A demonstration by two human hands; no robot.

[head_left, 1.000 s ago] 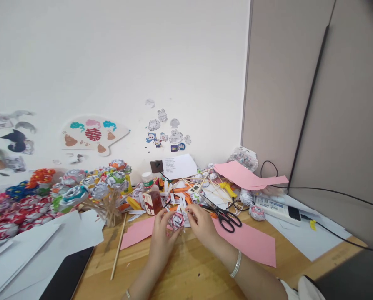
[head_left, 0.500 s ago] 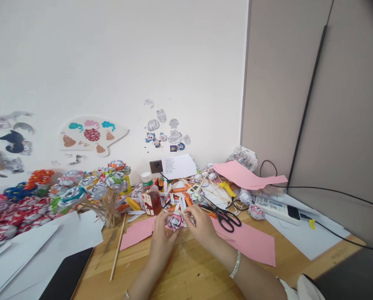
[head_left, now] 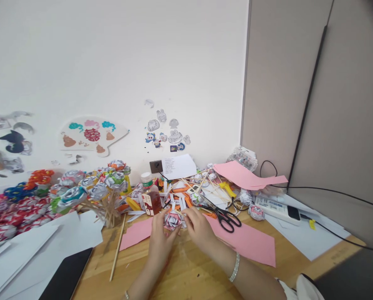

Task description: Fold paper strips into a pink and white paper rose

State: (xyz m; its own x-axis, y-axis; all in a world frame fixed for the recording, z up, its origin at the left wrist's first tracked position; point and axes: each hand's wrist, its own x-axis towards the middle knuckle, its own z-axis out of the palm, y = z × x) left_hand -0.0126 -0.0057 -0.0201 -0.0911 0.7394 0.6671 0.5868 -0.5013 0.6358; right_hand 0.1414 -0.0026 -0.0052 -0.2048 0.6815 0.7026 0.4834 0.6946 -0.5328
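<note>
My left hand (head_left: 159, 233) is closed around a crumpled paper flower (head_left: 173, 221) in white, pink and dark strips, thumb below it and fingers at its left side. Just right of the flower, my right hand (head_left: 199, 229) is closed in a pinch on what looks like a thin wooden stick (head_left: 180, 213); most of it is hidden by the fingers. Both hands are just above the table, in front of loose paper strips. Pink paper (head_left: 251, 241) lies under and beside my right hand, and another pink sheet (head_left: 136, 234) lies left of my left hand.
Black-handled scissors (head_left: 225, 218) lie right of my right hand. A bottle with a white cap (head_left: 151, 196) stands behind my left hand. Finished paper flowers (head_left: 73, 193) on sticks pile up at left. A lone stick (head_left: 117, 250), white sheets and a black tablet-like slab (head_left: 67, 273) lie nearer.
The paper flower has shifted slightly left and turned a little in my left hand. My right hand has moved slightly, staying close beside it.
</note>
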